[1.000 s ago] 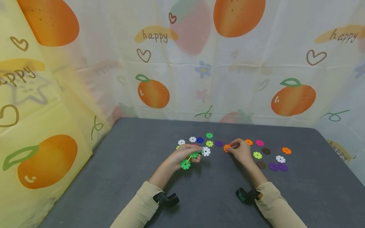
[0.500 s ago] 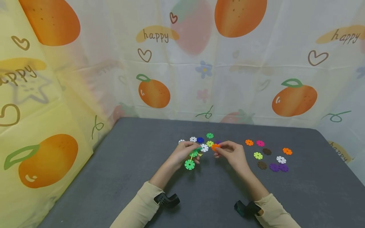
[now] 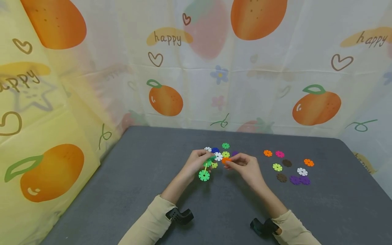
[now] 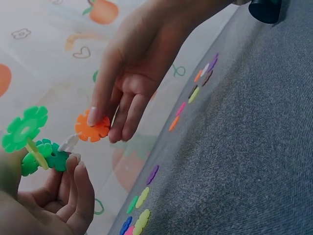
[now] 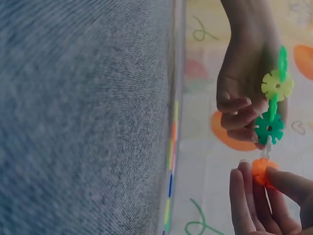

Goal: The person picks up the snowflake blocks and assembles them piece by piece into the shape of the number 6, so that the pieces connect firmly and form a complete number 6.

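Green plastic dominates the short chain of notched, flower-like discs (image 3: 204, 175) that the person's left hand (image 3: 193, 164) holds up over the dark grey tabletop (image 3: 128, 197). From the right wrist view I count five pieces joined edge to edge: a bright green disc (image 5: 282, 63), a yellow-green disc (image 5: 277, 85), another green disc (image 5: 273, 108), a teal-green disc (image 5: 269, 128) and a white disc (image 5: 267, 147) at the end. Left thumb and fingers are drawn narrow, gripping the chain around the teal piece.

Facing it, the right hand (image 3: 247, 168) pinches an orange plastic disc (image 4: 92, 128) between thumb and fingers, its rim right at the white one's edge. Whether the slots have caught, I can't tell.

So five links look done to me, and the sixth is being fitted, by my reading. Plenty is left loose: orange, pink, brown, yellow-green, white and purple discs (image 3: 277, 167) lie scattered to the person's right, the two purple ones touching, while a smaller group of green, yellow-green, blue, white and purple discs (image 3: 225, 145) sits beyond the hands, partly hidden by them.
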Tool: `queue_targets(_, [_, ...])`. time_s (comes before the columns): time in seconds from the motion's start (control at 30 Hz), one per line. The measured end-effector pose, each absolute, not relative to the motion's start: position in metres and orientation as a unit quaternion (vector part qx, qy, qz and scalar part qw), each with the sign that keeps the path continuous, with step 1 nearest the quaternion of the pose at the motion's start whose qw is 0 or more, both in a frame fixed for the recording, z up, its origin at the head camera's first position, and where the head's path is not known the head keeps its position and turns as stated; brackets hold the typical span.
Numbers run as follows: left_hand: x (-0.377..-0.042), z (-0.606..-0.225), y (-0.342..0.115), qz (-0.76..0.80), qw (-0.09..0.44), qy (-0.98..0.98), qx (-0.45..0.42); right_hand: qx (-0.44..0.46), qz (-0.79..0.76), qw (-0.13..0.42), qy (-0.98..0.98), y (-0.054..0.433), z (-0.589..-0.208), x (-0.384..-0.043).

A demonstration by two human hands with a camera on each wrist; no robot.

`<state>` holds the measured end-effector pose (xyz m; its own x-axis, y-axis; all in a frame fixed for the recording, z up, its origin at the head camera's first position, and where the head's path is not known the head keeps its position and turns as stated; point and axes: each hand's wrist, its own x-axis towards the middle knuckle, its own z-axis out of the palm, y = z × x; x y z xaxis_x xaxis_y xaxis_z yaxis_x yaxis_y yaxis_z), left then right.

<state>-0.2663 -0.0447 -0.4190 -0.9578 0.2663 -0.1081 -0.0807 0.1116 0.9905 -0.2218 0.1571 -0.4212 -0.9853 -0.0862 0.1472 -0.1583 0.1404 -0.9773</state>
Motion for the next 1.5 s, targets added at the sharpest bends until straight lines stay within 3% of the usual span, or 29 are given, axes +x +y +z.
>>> queue_targets(0.33, [-0.268, -0.419, -0.046, 0.611, 0.120, 0.779, 0.073, 0.088, 0.626, 0.061, -0.773, 0.154, -0.422, -0.220])
queue_targets(0.6, [-0.268, -0.409, -0.053, 0.635, 0.166, 0.750, 0.080, 0.116, 0.622, 0.085, -0.769, 0.153, -0.421, -0.220])
queue_targets(0.97, [-0.269, -0.407, -0.059, 0.631, 0.171, 0.750, 0.101, 0.120, 0.619, 0.087, -0.771, 0.153, -0.417, -0.219])
queue_targets(1.37, [-0.268, -0.407, -0.056, 0.607, 0.152, 0.769, 0.129, 0.137, 0.600, 0.126, -0.778, 0.147, -0.414, -0.212])
queue_targets(1.5, [-0.266, -0.407, -0.052, 0.607, 0.134, 0.772, 0.131, 0.140, 0.569, 0.168, -0.793, 0.140, -0.403, -0.202])
